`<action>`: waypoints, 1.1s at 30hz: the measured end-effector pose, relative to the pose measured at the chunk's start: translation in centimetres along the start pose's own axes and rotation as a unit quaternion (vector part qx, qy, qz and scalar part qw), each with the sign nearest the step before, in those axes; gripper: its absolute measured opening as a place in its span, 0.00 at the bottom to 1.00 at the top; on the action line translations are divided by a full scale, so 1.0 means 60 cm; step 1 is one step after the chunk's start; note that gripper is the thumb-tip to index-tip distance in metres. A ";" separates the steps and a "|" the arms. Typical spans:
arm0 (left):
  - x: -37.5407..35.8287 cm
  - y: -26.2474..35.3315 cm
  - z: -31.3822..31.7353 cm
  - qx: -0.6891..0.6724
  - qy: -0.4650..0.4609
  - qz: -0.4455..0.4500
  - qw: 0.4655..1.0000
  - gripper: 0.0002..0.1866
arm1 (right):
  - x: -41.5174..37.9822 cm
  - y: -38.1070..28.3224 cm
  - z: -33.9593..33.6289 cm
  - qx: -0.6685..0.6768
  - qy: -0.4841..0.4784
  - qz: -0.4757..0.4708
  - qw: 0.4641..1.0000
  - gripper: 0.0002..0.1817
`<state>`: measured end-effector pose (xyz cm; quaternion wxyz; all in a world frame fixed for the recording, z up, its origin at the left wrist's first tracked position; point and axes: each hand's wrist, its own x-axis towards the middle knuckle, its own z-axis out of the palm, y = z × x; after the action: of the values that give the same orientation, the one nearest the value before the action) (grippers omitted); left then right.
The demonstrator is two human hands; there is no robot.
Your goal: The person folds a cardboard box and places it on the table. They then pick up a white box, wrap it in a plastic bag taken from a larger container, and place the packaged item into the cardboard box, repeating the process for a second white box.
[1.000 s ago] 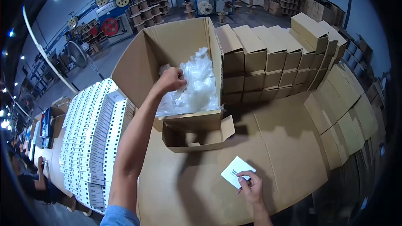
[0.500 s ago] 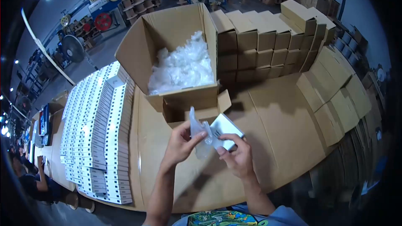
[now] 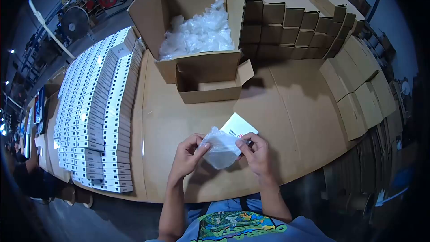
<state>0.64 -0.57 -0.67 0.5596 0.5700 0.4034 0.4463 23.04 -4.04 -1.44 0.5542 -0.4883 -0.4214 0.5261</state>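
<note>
A plastic bag (image 3: 220,152) was pinched by the left hand (image 3: 187,154) and caught under the thumb of the right hand (image 3: 256,156), where a white box (image 3: 237,124) was gripped too, partly covered by the bag! Beyond the hands, a small open carton (image 3: 210,97) was planted before a big box (image 3: 147,18) heaped with crumpled plastic (image 3: 197,38); white packs (image 3: 92,107) were stacked left, brown boxes (image 3: 291,35) right.

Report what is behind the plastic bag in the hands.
Behind the plastic bag is a white box; its far part shows, with dark and red print. The bag and the right hand cover its near part, so anything printed there cannot be seen.
</note>
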 end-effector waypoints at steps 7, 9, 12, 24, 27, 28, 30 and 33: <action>-0.001 0.037 0.008 0.085 -0.031 -0.088 0.992 0.13 | -0.014 -0.003 0.006 -0.076 -0.026 -0.004 0.997 0.13; 0.006 0.018 0.004 0.060 -0.014 -0.052 0.997 0.15 | -0.008 -0.005 0.000 -0.096 0.002 0.010 0.995 0.15; -0.009 0.011 -0.026 -0.128 -0.008 -0.075 0.989 0.12 | -0.005 0.006 -0.014 0.108 0.026 0.099 0.989 0.12; -0.005 0.020 0.011 0.189 0.141 0.118 0.965 0.07 | -0.030 0.047 0.002 0.016 -0.049 0.011 0.999 0.25; -0.020 0.005 0.030 0.199 0.188 0.055 0.960 0.12 | -0.032 0.044 -0.010 -0.065 -0.059 -0.103 0.991 0.32; -0.024 0.003 0.036 0.200 0.182 0.060 0.961 0.12 | -0.034 0.048 -0.005 -0.125 -0.047 -0.119 0.984 0.31; -0.031 0.001 0.051 0.177 0.170 0.033 0.969 0.17 | -0.039 0.056 0.012 -0.154 -0.004 -0.101 0.983 0.25; -0.044 -0.010 0.041 0.133 0.152 -0.066 0.977 0.21 | -0.030 0.072 0.007 -0.153 0.031 0.016 0.988 0.19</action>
<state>2.31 -3.78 -1.36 0.4387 0.5370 0.5766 0.4320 21.75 -5.94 -5.52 0.4771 -0.5902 -0.4717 0.4489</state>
